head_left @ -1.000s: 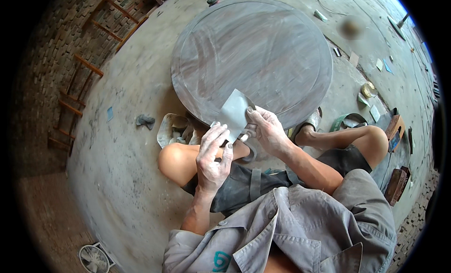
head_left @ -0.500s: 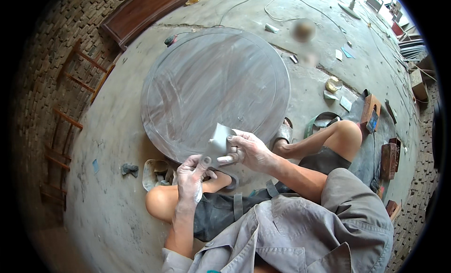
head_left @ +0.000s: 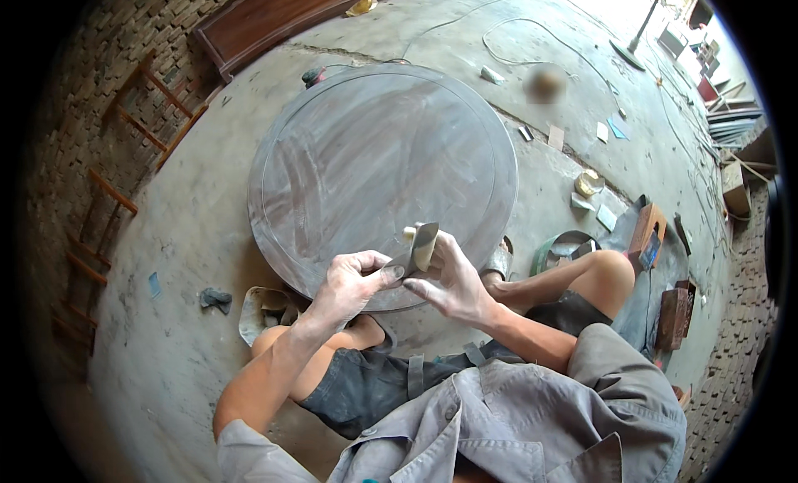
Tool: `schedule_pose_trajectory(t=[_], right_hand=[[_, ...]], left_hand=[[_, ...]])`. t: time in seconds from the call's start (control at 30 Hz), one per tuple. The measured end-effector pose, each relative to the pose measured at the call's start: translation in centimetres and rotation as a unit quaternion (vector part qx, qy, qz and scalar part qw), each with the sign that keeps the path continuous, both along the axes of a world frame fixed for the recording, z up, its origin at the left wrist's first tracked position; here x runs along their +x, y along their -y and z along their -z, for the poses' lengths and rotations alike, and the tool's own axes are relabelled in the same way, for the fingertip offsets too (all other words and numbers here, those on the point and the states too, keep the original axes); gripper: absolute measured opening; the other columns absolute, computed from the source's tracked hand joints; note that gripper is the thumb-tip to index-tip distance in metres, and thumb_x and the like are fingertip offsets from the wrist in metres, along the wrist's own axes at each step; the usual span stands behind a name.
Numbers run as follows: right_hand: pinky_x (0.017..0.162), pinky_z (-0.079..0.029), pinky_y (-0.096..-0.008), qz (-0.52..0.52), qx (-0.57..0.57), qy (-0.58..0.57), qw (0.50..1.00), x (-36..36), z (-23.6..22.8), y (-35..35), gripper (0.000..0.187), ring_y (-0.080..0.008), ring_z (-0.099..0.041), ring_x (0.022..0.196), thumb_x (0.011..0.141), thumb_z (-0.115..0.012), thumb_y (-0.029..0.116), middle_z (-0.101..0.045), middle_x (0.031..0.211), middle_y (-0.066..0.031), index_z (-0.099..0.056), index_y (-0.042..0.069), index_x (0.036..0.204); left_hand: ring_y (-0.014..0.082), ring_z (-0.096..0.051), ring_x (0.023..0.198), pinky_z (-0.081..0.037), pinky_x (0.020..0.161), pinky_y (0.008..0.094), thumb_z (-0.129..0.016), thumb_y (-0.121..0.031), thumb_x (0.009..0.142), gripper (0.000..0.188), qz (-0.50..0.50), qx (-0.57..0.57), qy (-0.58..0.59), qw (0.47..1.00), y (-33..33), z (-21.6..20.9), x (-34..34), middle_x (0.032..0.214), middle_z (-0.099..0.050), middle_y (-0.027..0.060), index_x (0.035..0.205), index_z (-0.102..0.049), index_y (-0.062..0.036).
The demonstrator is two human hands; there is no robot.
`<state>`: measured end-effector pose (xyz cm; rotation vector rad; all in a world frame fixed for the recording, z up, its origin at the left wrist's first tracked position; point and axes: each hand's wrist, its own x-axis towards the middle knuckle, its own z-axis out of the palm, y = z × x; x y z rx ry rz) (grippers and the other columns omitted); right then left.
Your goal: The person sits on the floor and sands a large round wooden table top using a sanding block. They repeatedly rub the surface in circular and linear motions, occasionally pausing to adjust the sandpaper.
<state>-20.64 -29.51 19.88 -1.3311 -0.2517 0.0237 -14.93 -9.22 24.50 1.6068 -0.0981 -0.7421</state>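
Above the near edge of a round, dusty wooden tabletop (head_left: 366,167), my two dust-covered hands meet at a small grey sheet, apparently sandpaper (head_left: 405,261). It is bent into a curl, and a pale cream surface shows inside the fold; I cannot tell if that is its backing or something held in it. My left hand (head_left: 347,288) pinches its near-left edge between thumb and fingers. On the other side, my right hand (head_left: 462,285) curves its fingers behind the sheet, thumb below, closed around its right part. Grey-brown streaks of dust cover the tabletop.
A pale tub (head_left: 254,318) and a dark rag (head_left: 215,299) lie at left. Right of my bent leg are a green round container (head_left: 542,265), a wooden-sided box (head_left: 645,235) and a reddish-brown block (head_left: 675,317). Cables, paper pieces and a stand (head_left: 628,54) lie beyond.
The sheet has gone from fairly flat and facing me to curled and edge-on. My left hand has turned and come up beside it; my right fingers have moved behind it.
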Motion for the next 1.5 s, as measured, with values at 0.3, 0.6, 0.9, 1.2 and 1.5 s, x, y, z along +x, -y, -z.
schedule_pose_trajectory(t=[0.3, 0.6, 0.9, 1.2, 1.5], right_hand=[[0.06, -0.057, -0.0245, 0.113, 0.012, -0.137, 0.984, 4.1, 1.6, 0.7, 0.049, -0.013, -0.064, 0.093, 0.104, -0.052, 0.004, -0.061, 0.124, -0.0117, -0.036, -0.003, 0.15], [0.092, -0.057, -0.0339, -0.127, 0.358, -0.349, 0.857, 7.9, 4.3, 3.5, 0.038, -0.0186, -0.065, 0.106, 0.104, -0.057, 0.025, -0.063, 0.124, -0.0109, -0.057, -0.001, 0.132], [0.116, -0.045, -0.0349, -0.01, 0.21, -0.324, 0.923, 12.5, 4.6, -0.5, 0.052, -0.0235, -0.053, 0.134, 0.101, -0.059, 0.019, -0.047, 0.149, -0.0161, -0.043, -0.002, 0.147], [0.117, -0.041, -0.0363, -0.071, 0.185, -0.307, 0.931, 16.2, 8.2, 2.0, 0.05, -0.0247, -0.057, 0.13, 0.104, -0.054, 0.018, -0.052, 0.148, -0.0147, -0.045, -0.004, 0.148], [0.106, -0.048, -0.0339, 0.072, -0.304, -0.052, 0.948, 21.7, 9.4, 1.9, 0.039, -0.0233, -0.064, 0.12, 0.101, -0.049, 0.006, -0.069, 0.128, -0.016, -0.059, -0.002, 0.138]], left_hand=[[0.0124, -0.069, 0.094, -0.06, 0.09, 0.0268, -0.062, -0.016, 0.103, 0.025, 0.033, -0.086, -0.069, 0.993, 0.6, 1.0, 4.6, 0.103, -0.071, 0.009, 0.11, -0.069, 0.0072], [0.0207, -0.072, 0.099, -0.061, 0.092, 0.031, -0.067, -0.019, 0.101, 0.03, 0.047, -0.166, -0.182, 0.968, -0.6, 4.3, 10.5, 0.106, -0.071, 0.0132, 0.111, -0.067, 0.0086], [0.0222, -0.073, 0.1, -0.06, 0.097, 0.0338, -0.071, -0.021, 0.097, 0.029, 0.036, -0.234, -0.207, 0.949, -0.6, 12.2, 13.8, 0.103, -0.073, 0.015, 0.106, -0.068, 0.0061], [0.0181, -0.072, 0.099, -0.058, 0.098, 0.0291, -0.07, -0.025, 0.098, 0.031, -0.007, -0.243, -0.217, 0.945, 0.4, 18.1, 16.2, 0.105, -0.072, 0.0123, 0.109, -0.07, 0.0036], [0.0265, -0.069, 0.112, -0.055, 0.1, 0.0385, -0.066, -0.024, 0.099, 0.022, -0.014, 0.093, 0.309, 0.947, 0.5, 19.8, 22.3, 0.113, -0.073, 0.0108, 0.109, -0.073, -0.0047]])
